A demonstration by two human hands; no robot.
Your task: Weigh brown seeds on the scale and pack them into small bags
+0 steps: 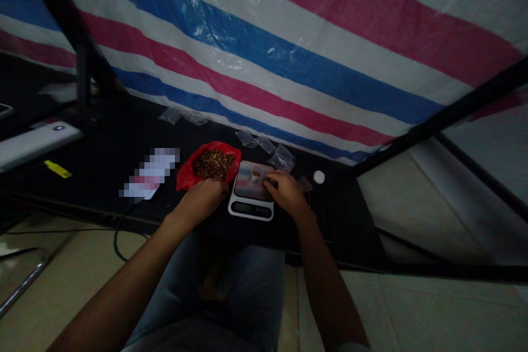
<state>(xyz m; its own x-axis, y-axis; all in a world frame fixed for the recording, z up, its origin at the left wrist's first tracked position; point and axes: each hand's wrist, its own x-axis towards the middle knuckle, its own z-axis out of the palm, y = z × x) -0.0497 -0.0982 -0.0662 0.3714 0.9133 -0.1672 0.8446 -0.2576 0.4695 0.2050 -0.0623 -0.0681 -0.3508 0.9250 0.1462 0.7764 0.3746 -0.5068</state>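
Note:
A small kitchen scale (251,193) sits on the dark table, with a tiny container (256,174) on its plate. My right hand (285,191) rests on the right side of the scale, fingers curled toward the container; what they hold, if anything, is too small to make out. My left hand (205,195) is closed at the near edge of a red plastic bag (186,171) heaped with small brown pieces (213,163), just left of the scale.
Several small clear plastic bags (270,149) lie behind the scale, more (181,116) farther left. A white round cap (318,177) lies to the right. A striped tarp (289,38) hangs behind the black table (103,148). A white device (35,142) and a yellow tag (58,169) lie at left.

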